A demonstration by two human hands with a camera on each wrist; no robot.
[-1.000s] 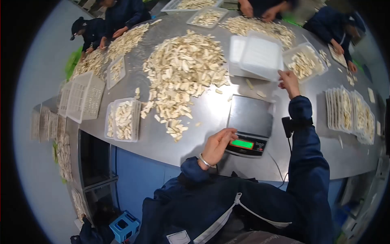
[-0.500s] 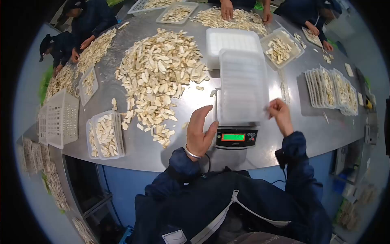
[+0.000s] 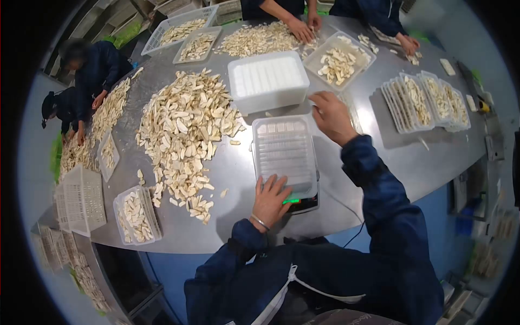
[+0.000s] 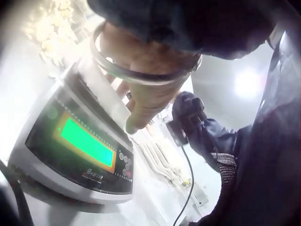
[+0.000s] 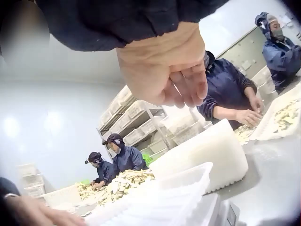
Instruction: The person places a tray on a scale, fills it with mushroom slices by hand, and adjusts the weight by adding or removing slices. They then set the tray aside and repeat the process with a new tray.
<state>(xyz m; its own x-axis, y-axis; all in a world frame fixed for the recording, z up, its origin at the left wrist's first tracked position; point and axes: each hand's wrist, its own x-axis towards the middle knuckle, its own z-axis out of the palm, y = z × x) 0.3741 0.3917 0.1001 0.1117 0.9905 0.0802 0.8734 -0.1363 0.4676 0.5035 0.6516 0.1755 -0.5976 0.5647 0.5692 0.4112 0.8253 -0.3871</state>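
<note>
A clear plastic tray (image 3: pixel 287 146) with ridged compartments rests on the black digital scale (image 3: pixel 306 206), covering most of its platform. My left hand (image 3: pixel 269 201) lies at the tray's near left corner, fingers spread and touching it. The scale's lit green display (image 4: pixel 88 142) shows in the left wrist view. Beyond the tray, my right hand (image 3: pixel 333 120) hovers beside a stack of white trays (image 3: pixel 273 97). Its fingers are loosely bent, and the right wrist view shows nothing in its palm (image 5: pixel 160 66).
A large heap of pale sliced pieces (image 3: pixel 184 124) spreads left of the scale. Filled trays stand at the left (image 3: pixel 138 216) and right (image 3: pixel 409 103). A filled tub (image 3: pixel 355 76) sits behind my right hand. Other people work along the far edge. A cable runs right of the scale.
One tray has come off the stack toward me and now lies on the scale. My left hand has come onto its near corner; my right hand has let go and moved back toward the stack.
</note>
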